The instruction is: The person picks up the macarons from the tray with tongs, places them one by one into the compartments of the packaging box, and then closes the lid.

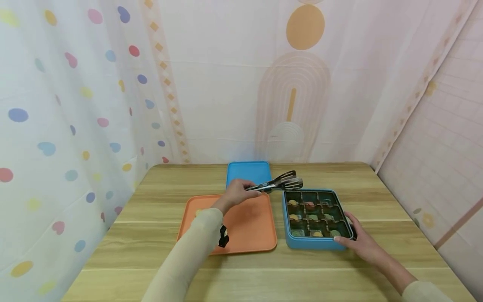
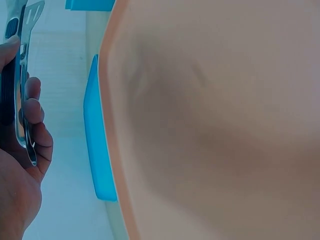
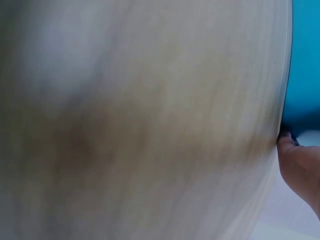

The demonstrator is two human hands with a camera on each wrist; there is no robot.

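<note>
Left hand [image 1: 238, 193] had its fingers clamped round silver metal tongs with slotted ends [image 1: 277, 184], above the 12-to-1 o'clock edge of a flat orange rectangular tray [image 1: 256, 228]. Tong ends slightly apart, nothing visible between them. They pointed toward 3 o'clock, around the 11 o'clock corner of a square blue nine-compartment box [image 1: 315, 243]. Box sat on the wood-grain tabletop [image 1: 264, 277], at 3 o'clock from the tray; small coloured pieces [image 1: 312, 217] lay in its compartments. Right hand [image 1: 360, 242] held the box's 4 o'clock corner between thumb and fingers. Flat blue rectangular panel [image 1: 249, 168] lay at 12 o'clock from the tray.

Risks, my read: low tong ends could have clipped the rim or dividers, shoving the box if the right hand's one-corner hold slipped. A loose squeeze could have dropped a piece; small pieces looked easy to miss with wide ends. Cream left sleeve [image 1: 188, 256] could have brushed the yellow piece [image 1: 198, 212] at the tray's 10 o'clock.

Hard to see: sleeve covered part of the tray, so piece count there unknown. Far-right compartment's contents unclear. Left wrist view cut off the tong ends; right wrist view mostly blur, right fingertips hidden. Couldn't tell whether tray overlapped panel.
</note>
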